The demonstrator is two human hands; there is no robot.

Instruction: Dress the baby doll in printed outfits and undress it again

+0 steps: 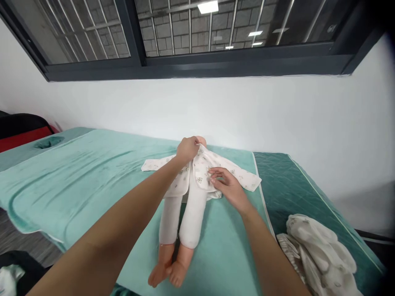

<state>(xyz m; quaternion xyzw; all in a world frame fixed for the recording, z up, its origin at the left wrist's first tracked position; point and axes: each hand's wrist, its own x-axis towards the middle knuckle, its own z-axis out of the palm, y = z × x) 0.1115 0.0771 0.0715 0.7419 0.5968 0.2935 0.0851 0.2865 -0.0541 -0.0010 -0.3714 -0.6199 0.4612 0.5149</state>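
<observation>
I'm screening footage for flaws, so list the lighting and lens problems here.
Head view: ceiling lights glare as reflections in the window; head view: the right edge and upper right corner darken to black; head view: a soft shadow falls on the wall at lower right; head view: the shirt is pale, yet its print shows between the hands.

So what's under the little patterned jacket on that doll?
The doll's white legs show below the patterned jacket, with a white strip visible at its open front and some crumpled cloth past the hem. The rest is covered, so I can't tell.
</observation>
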